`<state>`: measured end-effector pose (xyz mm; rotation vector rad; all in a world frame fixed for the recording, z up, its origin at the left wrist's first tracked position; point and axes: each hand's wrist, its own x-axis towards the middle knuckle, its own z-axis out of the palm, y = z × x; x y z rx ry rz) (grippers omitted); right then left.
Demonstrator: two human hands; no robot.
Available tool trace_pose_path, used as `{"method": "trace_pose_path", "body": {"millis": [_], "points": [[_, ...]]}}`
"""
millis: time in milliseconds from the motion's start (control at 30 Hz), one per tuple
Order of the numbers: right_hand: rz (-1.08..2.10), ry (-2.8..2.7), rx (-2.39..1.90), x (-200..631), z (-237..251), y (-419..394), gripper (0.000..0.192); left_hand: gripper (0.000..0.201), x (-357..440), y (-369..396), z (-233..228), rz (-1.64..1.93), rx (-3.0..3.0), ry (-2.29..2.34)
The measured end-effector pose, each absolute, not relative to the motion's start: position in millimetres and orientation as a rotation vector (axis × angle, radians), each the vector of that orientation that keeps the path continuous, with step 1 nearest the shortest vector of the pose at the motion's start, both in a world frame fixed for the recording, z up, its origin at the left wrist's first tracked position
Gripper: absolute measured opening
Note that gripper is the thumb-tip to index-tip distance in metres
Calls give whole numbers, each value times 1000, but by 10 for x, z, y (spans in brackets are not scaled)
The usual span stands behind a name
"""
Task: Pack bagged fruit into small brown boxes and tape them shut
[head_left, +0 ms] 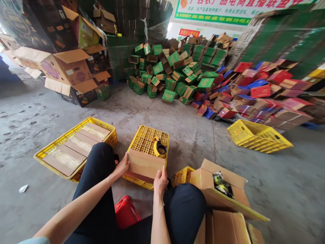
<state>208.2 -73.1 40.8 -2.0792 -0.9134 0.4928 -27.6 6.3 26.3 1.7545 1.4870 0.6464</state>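
Note:
A small brown cardboard box (145, 164) rests on an upturned yellow plastic crate (144, 139) in front of my knees. My left hand (123, 166) presses against the box's left end. My right hand (160, 180) grips its near right corner. A yellow tape dispenser (158, 147) lies on the crate just behind the box.
A yellow crate (48, 152) at left holds taped brown boxes. Open cardboard boxes (223, 189) stand at my right, one with dark items inside. Another yellow crate (257, 136) lies farther right. Piles of green boxes (172, 73) and red and blue boxes (254, 91) fill the back. A red stool (125, 211) is under me.

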Motion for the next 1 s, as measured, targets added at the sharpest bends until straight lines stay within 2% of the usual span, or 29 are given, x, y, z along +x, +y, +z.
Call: {"method": "trace_pose_path", "body": {"millis": [300,567,800,1000], "points": [[255,-1212,-2287,1965,443,-866,72,81,-171,-231,88,711,2286,1559],[256,-1643,-2222,1720,411,-844,62,91,29,-474,182,552,2511,1386],[316,-1856,-2107,1493,414,-835,54,77,70,-520,227,484,2524,1315],[194,-1955,-2126,1525,370,-843,56,76,37,-578,355,356,2474,1317]]}}
